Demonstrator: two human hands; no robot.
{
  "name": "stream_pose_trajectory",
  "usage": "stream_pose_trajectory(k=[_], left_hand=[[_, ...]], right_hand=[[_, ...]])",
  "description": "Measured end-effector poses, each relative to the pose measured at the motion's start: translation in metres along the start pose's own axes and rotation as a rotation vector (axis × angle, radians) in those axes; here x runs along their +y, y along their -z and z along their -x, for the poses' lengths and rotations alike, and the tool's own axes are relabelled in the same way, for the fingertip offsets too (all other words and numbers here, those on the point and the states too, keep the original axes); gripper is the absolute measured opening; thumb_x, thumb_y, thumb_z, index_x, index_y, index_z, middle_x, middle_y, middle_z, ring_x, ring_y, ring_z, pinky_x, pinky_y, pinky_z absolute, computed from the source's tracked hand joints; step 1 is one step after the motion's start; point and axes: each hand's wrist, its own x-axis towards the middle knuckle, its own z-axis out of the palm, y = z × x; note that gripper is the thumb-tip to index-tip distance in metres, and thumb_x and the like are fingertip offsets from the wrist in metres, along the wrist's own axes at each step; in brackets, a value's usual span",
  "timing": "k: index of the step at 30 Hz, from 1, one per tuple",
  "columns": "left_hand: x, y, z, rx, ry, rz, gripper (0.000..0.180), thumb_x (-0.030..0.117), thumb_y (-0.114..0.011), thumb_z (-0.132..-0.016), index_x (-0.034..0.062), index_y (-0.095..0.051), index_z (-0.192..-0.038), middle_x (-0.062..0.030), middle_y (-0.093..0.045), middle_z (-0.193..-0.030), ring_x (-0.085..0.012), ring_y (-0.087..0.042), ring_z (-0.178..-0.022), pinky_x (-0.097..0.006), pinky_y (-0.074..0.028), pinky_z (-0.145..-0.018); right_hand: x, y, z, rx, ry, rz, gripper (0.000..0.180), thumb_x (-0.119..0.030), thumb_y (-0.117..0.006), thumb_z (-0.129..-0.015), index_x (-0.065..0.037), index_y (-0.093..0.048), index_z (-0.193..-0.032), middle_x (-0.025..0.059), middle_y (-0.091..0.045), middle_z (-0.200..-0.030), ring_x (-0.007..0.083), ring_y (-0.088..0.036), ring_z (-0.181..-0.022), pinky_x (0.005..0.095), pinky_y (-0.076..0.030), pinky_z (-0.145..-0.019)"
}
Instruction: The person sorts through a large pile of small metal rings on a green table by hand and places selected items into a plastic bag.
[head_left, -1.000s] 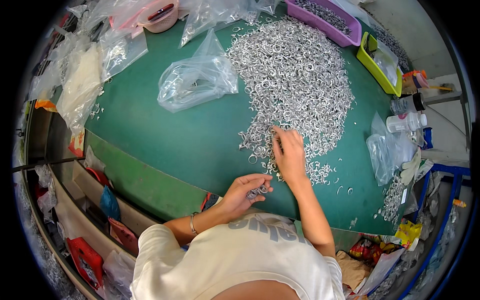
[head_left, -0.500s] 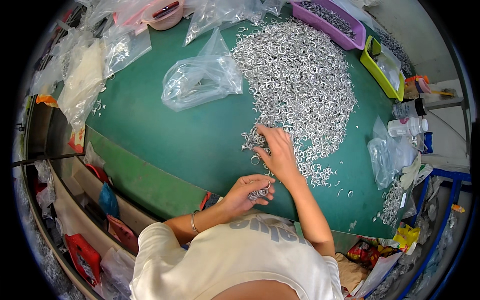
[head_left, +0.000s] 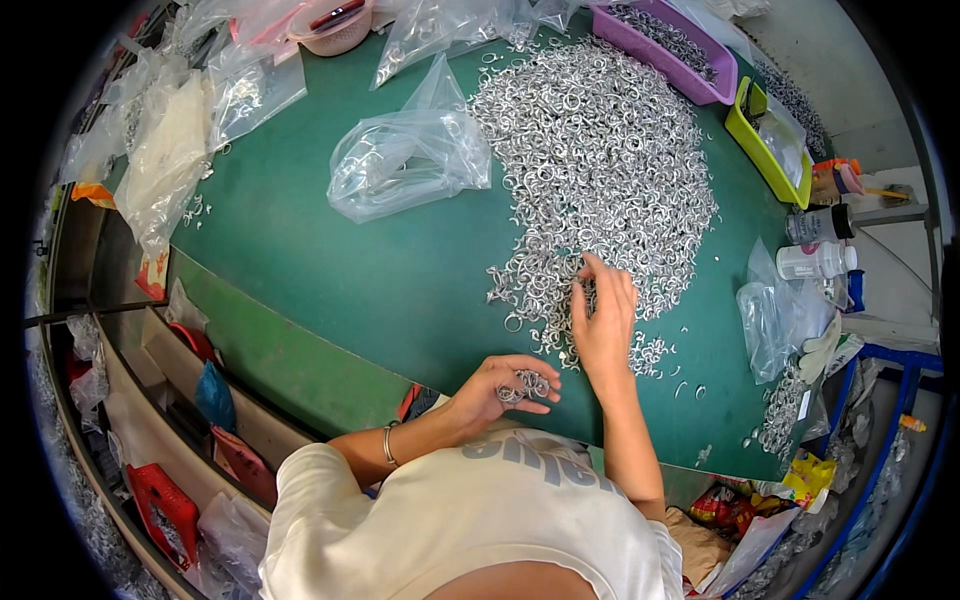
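A broad heap of silver metal rings (head_left: pixel 600 150) covers the right middle of the green table (head_left: pixel 270 230). My right hand (head_left: pixel 607 325) is at the heap's near edge, fingers curved down into the rings. Its thumb and forefinger are apart, with rings showing between them; whether any is gripped is hard to see. Closer to my body, my left hand (head_left: pixel 478 402) cups several rings (head_left: pixel 525 386) in its palm, fingers curled around them. A clear plastic bag (head_left: pixel 405 165) lies crumpled left of the heap.
Along the far right stand a purple basket (head_left: pixel 722 88) of rings and a lime green tray (head_left: pixel 765 160). A white bottle (head_left: pixel 812 262) lies at the right edge. Plastic bags (head_left: pixel 165 160) and a pink bowl (head_left: pixel 335 40) are at the far left.
My right hand has moved right along the heap's near edge, and loose rings now lie spread where it was. My left hand has shifted slightly right and loosened its fingers around its rings.
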Motion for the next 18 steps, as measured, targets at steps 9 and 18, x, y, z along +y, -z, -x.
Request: stream_pose_trajectory(k=[9,18], left_hand=[[-0.001,-0.003,0.002,0.056,0.030,-0.002,0.023,0.019,-0.052,-0.091,0.0028,-0.061,-0.104,-0.0067,-0.059,-0.087,-0.0159,-0.058,-0.082,-0.027,-0.049,-0.064],[0.004,-0.009,-0.007,0.218,-0.141,0.070,0.031,0.020,-0.051,-0.092,0.0032,-0.055,-0.117,-0.0099,-0.061,-0.104,-0.0191,-0.059,-0.095,-0.032,-0.051,-0.077]], right_hand=[[-0.001,-0.014,0.002,-0.065,0.115,-0.108,0.033,0.001,-0.067,-0.071,-0.005,-0.059,-0.102,0.0067,-0.059,-0.081,0.0230,-0.053,-0.078,0.0323,-0.039,-0.072],[-0.002,0.010,0.020,-0.164,-0.629,-1.121,0.027,0.006,-0.056,-0.083,0.000,-0.054,-0.109,0.0025,-0.062,-0.087,0.0048,-0.053,-0.074,0.0179,-0.041,-0.066]])
